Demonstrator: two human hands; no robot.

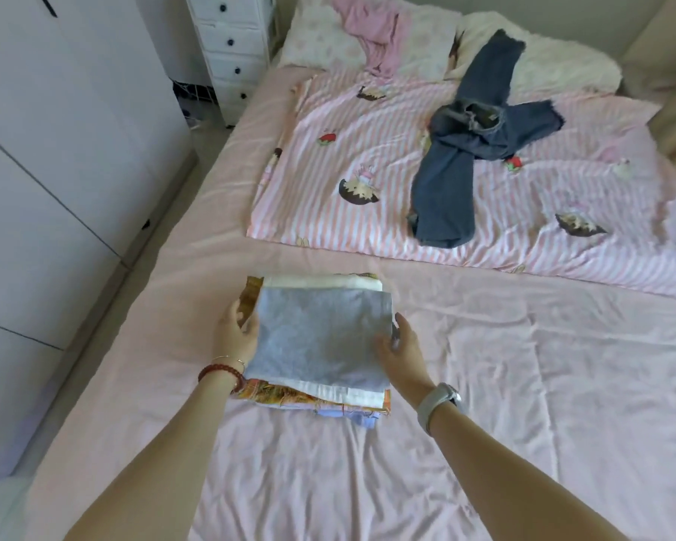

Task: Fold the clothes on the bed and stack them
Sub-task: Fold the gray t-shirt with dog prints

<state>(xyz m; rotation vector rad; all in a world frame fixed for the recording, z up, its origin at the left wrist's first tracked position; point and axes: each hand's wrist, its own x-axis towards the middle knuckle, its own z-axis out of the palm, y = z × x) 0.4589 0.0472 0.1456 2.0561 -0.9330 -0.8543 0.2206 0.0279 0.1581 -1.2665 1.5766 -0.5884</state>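
Observation:
A folded grey garment lies on top of a stack of folded clothes on the pink bed sheet. White, orange-patterned and light blue layers show beneath it. My left hand grips the grey garment's left edge, and my right hand grips its right edge. Unfolded dark blue jeans lie sprawled on the striped quilt farther up the bed. A crumpled pink garment rests on the pillow at the head.
A white wardrobe runs along the left side of the bed. A white drawer unit stands at the back left. A cream blanket lies at the head on the right.

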